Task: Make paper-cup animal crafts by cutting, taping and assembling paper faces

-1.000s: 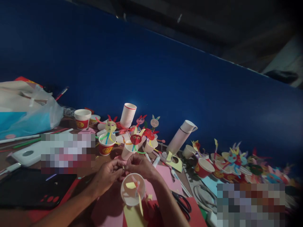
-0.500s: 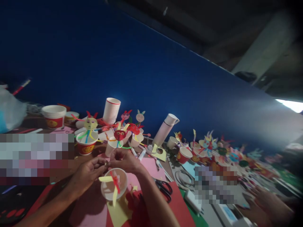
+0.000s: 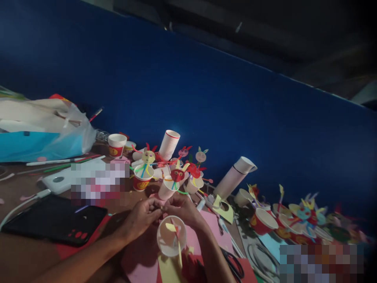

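My left hand (image 3: 143, 215) and my right hand (image 3: 184, 210) meet fingertip to fingertip just behind a white paper cup (image 3: 163, 240). Both are closed in a pinch around something tiny and pale, too small to name. Inside the cup, yellow and red paper strips (image 3: 178, 245) stick up, one hanging over the near rim. Under the cup lie a yellow paper sheet (image 3: 167, 271) and a pink paper sheet (image 3: 137, 261). Beyond my fingers stands a paper cup (image 3: 166, 189) carrying a red paper face (image 3: 178, 175) with yellow horns.
More cup figures crowd the back and right. A tall cup stack (image 3: 169, 145) and a white flask (image 3: 235, 179) stand near the blue wall (image 3: 176, 78). Scissors (image 3: 234, 264) lie beside my right forearm. At left are a black phone case (image 3: 55, 220), a cable and a plastic bag (image 3: 73, 133).
My view has swung left, bringing the phone case and bag into sight; another person's hand at right has left view. My hands stay together, still pinching. The strips in the cup sit at a different angle.
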A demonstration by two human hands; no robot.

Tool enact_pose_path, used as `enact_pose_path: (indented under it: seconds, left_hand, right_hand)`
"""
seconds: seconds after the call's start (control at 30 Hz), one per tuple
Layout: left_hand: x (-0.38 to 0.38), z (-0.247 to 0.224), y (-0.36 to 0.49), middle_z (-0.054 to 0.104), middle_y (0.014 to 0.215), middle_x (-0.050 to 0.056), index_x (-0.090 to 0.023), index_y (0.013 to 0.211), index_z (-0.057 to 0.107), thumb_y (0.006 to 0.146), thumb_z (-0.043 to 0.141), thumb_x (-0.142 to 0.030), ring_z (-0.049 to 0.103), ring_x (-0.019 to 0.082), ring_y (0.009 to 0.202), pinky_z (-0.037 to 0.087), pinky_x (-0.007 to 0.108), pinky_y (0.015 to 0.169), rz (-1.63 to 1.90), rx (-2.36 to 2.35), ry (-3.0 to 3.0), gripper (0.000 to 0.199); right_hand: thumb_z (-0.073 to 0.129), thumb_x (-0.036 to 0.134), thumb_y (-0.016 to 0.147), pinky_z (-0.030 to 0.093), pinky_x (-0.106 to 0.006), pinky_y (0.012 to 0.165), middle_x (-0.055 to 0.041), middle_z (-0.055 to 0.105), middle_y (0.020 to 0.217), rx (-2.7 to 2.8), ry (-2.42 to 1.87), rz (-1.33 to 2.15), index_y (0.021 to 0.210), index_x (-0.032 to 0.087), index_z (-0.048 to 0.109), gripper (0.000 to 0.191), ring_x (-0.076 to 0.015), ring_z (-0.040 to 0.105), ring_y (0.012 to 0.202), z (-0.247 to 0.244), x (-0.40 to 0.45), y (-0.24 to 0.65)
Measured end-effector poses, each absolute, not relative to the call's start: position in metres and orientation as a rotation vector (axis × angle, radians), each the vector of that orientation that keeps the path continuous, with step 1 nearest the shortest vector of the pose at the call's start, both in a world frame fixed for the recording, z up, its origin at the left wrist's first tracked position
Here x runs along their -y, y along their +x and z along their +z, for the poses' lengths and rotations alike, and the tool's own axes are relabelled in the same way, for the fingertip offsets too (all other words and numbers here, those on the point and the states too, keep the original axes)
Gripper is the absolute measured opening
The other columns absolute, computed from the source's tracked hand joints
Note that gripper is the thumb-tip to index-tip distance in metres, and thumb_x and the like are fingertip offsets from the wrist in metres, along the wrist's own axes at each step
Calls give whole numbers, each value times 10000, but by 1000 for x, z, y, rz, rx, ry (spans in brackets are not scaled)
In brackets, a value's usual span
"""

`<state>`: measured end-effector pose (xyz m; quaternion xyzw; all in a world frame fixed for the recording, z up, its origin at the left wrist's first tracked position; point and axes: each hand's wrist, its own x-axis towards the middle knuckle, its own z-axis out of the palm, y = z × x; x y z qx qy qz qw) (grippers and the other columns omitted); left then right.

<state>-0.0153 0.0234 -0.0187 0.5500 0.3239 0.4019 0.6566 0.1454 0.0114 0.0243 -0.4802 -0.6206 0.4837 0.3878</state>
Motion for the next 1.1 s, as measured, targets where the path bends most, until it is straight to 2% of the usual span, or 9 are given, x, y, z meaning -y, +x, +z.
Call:
enact_pose_path:
  seconds: [0.1,0.17,0.27,0.33,0.4,0.63,0.73,0.93,1.1]
  left_hand:
    - [-26,-25,-15,592,621,-20,-142,761,522,724,639,-403,527,90,520,404,204,512,920,-750,1281,288]
    - [-26,-26,-16,599,662,-7,-140,789,538,723,646,-396,550,106,575,419,211,543,943,-769,1329,286]
    - [-25,-20,-19,627,830,32,-143,981,579,710,662,-372,588,149,752,447,235,655,1008,-758,1414,365]
    - [-23,-14,-21,629,916,55,-141,1038,597,712,653,-370,590,173,820,448,249,700,1004,-756,1469,402]
    - [-22,-11,-22,640,925,66,-127,979,638,731,624,-383,594,186,823,443,251,696,954,-767,1508,357]
    - [-21,-12,-22,616,691,12,-112,749,643,749,583,-357,537,129,627,376,211,565,899,-833,1595,252]
    - [-21,-13,-21,611,720,9,-124,784,631,748,584,-352,530,126,660,381,205,577,917,-796,1597,236]
    - [-14,-3,-23,638,927,50,-146,1059,604,770,561,-326,562,161,796,436,231,665,959,-761,1590,344]
    - [-7,6,-27,659,998,49,-185,992,661,768,564,-278,572,195,920,437,270,805,1029,-818,1759,262]
  right_hand:
    - [698,322,641,331,-212,508,30,560,560,1539,-1236,1280,588,143,605,209,-82,460,500,22,-12,144]
    - [709,327,632,327,-212,516,31,556,560,1523,-1242,1307,587,140,607,217,-78,453,504,21,-13,144]
    - [718,342,629,301,-208,505,31,544,541,1515,-1249,1352,591,129,621,237,-69,428,488,19,-13,144]
    - [719,363,638,280,-207,495,35,529,528,1510,-1249,1378,593,127,622,259,-63,409,475,18,-13,145]
    - [716,380,649,268,-208,490,36,525,526,1502,-1248,1398,593,127,619,277,-61,401,468,18,-12,146]
    - [722,340,640,264,-211,496,32,537,536,1506,-1264,1390,606,138,633,223,-65,394,480,16,-12,150]
    - [710,349,648,260,-215,499,36,523,529,1521,-1268,1396,608,143,632,224,-66,384,480,16,-12,150]
    - [691,395,660,263,-239,511,30,500,533,1576,-1272,1400,573,154,601,272,-84,376,487,19,-10,148]
    - [608,437,745,248,-291,524,21,414,527,1653,-1252,1344,496,212,512,349,-121,352,493,27,-5,146]
